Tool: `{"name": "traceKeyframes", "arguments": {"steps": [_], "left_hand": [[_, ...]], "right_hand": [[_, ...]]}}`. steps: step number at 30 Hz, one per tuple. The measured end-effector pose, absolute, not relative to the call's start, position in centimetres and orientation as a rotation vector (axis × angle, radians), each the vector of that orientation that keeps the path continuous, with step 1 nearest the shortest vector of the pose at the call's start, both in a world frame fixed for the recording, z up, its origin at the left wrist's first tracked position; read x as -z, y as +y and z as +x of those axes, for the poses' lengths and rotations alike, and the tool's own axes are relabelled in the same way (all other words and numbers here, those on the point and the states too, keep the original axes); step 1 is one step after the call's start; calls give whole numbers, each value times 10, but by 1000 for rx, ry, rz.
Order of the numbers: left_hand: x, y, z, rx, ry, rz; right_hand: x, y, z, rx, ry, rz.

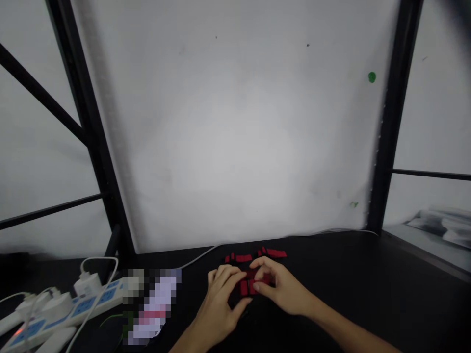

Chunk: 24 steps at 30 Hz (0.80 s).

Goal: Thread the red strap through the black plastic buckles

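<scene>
Several small red flat pieces (275, 253) lie on a black tabletop (349, 284) near the white back panel. My left hand (221, 304) rests on the table with fingers curled toward more red pieces (244, 288) between both hands. My right hand (279, 289) reaches in from the right and its fingertips pinch or touch a red piece at the cluster's middle. Whether either hand actually grips a piece is hidden by the fingers.
A white power strip (55, 314) with plugged chargers and cables lies at the left. A blurred patch (150, 304) sits beside it. A grey cable (198, 257) runs along the panel's foot. Black frame posts (386, 147) stand at both sides.
</scene>
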State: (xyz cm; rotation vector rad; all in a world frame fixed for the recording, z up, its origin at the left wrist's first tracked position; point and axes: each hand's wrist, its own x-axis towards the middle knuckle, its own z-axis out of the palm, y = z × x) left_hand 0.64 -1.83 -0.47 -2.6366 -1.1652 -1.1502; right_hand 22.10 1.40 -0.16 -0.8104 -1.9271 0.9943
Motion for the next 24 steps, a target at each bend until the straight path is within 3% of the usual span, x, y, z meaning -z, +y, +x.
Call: {"name": "traceKeyframes", "arguments": {"steps": [6, 12, 15, 20, 24], "left_hand": [[-1, -18, 5, 1115, -1145, -2678], [6, -19, 14, 1336, -1228, -2774], [8, -17, 19, 1596, -1430, -2758], [9, -11, 23, 2316, -1585, -2636], [5, -17, 19, 2275, -1606, -2609]], "right_hand": [[-6, 11, 228, -828, -2051, -884], [-19, -1, 222, -533, -2287, -890], [-20, 2, 220, -615, -2183, -855], [-4, 10, 211, -923, -1841, -872], [8, 9, 199, -1310, -1616, -792]]}}
